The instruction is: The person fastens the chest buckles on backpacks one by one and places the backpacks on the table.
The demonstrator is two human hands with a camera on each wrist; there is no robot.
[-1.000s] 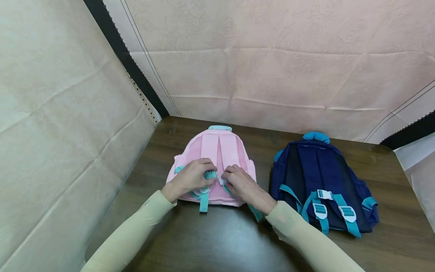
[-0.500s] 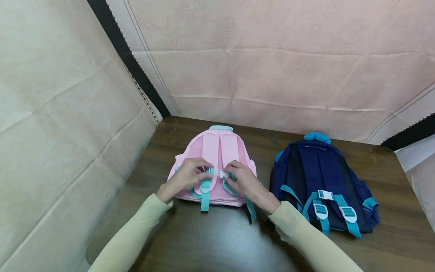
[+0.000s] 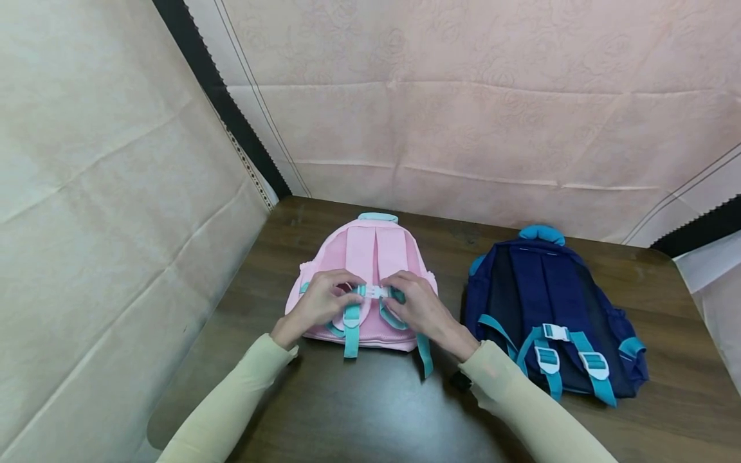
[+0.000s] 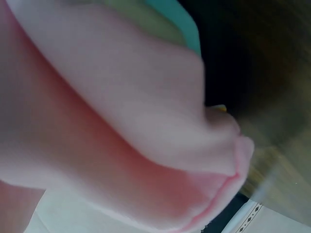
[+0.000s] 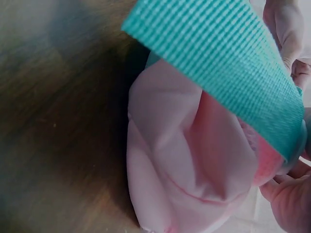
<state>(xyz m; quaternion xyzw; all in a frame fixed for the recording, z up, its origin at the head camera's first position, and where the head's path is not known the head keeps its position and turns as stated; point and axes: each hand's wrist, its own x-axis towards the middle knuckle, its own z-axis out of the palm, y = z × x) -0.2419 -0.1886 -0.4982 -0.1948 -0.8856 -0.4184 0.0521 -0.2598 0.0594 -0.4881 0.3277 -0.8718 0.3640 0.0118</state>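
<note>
A small pink backpack with teal straps lies on the table, its shoulder-strap side up. Across its middle is a white plastic buckle, whose halves look joined. My left hand pinches the buckle's left end at the teal webbing. From the other side, my right hand grips the right end between thumb and fingers. Pink cloth fills most of the left wrist view, hiding that hand's fingers. In the right wrist view a loose teal strap crosses the bag, with parts of the hands at the right edge.
To the right lies a navy backpack with blue straps and a fastened white buckle. Both bags rest on a dark wooden table. A pale cloth wall rises behind the table, and another stands at the left.
The two buckle halves, apart one second ago, have come together between the hands. The left hand moved slightly down and left, then held nearly still. The navy backpack stayed put.
</note>
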